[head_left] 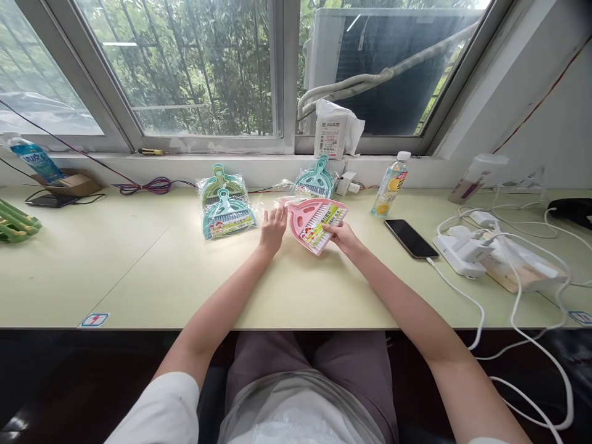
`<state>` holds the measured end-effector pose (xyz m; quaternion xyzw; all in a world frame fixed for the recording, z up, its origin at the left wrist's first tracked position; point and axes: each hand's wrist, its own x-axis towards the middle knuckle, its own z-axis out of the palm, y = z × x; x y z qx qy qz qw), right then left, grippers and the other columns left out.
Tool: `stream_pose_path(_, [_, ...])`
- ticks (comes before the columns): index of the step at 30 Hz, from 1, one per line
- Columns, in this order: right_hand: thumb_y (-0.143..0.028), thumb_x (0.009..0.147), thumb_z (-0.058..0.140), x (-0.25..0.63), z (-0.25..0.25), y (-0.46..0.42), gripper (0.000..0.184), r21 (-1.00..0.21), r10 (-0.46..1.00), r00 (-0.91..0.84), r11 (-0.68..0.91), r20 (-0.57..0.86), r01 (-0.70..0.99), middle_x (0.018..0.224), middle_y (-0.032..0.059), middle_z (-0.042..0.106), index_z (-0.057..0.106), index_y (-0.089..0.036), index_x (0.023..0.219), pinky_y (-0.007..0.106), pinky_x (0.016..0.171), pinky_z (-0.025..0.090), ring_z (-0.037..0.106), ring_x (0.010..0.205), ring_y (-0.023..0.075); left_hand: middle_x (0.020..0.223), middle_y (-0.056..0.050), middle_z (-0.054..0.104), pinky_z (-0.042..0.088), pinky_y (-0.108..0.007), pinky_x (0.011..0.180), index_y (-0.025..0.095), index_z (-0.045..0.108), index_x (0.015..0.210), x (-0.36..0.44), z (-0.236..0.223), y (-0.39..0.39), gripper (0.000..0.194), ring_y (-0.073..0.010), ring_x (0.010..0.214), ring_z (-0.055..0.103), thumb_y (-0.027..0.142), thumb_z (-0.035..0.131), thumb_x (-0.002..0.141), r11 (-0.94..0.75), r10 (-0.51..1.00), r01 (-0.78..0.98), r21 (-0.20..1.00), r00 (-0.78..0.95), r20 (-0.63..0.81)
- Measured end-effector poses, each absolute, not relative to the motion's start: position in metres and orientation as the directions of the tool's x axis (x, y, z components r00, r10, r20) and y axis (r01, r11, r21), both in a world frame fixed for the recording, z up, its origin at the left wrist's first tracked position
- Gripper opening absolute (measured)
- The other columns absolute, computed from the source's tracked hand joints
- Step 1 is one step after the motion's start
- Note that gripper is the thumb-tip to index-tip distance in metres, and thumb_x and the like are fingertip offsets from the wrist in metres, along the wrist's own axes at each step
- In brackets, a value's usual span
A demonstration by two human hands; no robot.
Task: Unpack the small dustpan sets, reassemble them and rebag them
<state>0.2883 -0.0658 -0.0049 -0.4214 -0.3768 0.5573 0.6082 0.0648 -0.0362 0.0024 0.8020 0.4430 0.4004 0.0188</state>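
Observation:
My right hand [341, 236] is closed on the wide edge of a pink toy-sized dustpan and brush set [311, 223], thumb over its printed card. The set is held tilted above the table, its handle end pointing left. Beside that end is my left hand [274, 229], its fingers stretched out and slightly apart, close to some clear plastic film. Whether the fingertips touch the film I cannot tell. To the left lie a teal dustpan set [227, 219] and a green one [215, 188] in clear wrapping. Another teal set [317, 180] lies behind the pink one.
At right are a drink bottle [391, 185], a phone [411, 238] on a charging cable, and a white power strip [462, 253] with tangled cables. A tissue pack [332, 132] stands on the windowsill. Far left are a blue bottle [37, 161] and a cardboard box [76, 184].

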Motion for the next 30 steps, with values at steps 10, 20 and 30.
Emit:
stream_pose_path(10, [-0.025, 0.059, 0.083, 0.269, 0.002, -0.079, 0.032, -0.873, 0.975, 0.181, 0.2, 0.132, -0.445, 0.101, 0.0045, 0.073, 0.065, -0.02, 0.085, 0.04, 0.091, 0.056, 0.065, 0.107, 0.0254, 0.148, -0.003, 0.04, -0.012, -0.058, 0.115, 0.031, 0.053, 0.132, 0.064, 0.018, -0.057, 0.052, -0.0267, 0.143, 0.023, 0.013, 0.044, 0.084, -0.788, 0.61, 0.471, 0.397, 0.506, 0.61])
stream_pose_path(20, [-0.027, 0.059, 0.084, 0.269, 0.01, -0.083, 0.034, -0.85, 0.971, 0.154, 0.237, 0.185, -0.47, 0.105, 0.0056, 0.072, 0.066, -0.019, 0.087, 0.04, 0.092, 0.055, 0.063, 0.11, 0.0267, 0.157, -0.011, 0.02, -0.008, -0.054, 0.115, 0.023, 0.026, 0.15, 0.057, 0.027, -0.049, 0.078, -0.032, 0.147, 0.003, 0.051, 0.056, 0.083, -0.726, 0.625, 0.536, 0.43, 0.254, 0.739])
stream_pose_path(30, [-0.034, 0.05, 0.089, 0.272, 0.015, -0.081, 0.041, -0.904, 0.976, 0.112, 0.217, 0.188, -0.37, 0.095, 0.0073, 0.074, 0.07, -0.018, 0.083, 0.044, 0.083, 0.056, 0.067, 0.098, 0.0293, 0.159, -0.01, 0.01, -0.006, -0.051, 0.117, 0.021, 0.013, 0.153, 0.066, 0.014, -0.044, 0.06, -0.0241, 0.147, -0.001, 0.04, 0.027, 0.098, -0.713, 0.521, 0.681, 0.169, 0.353, 0.777])
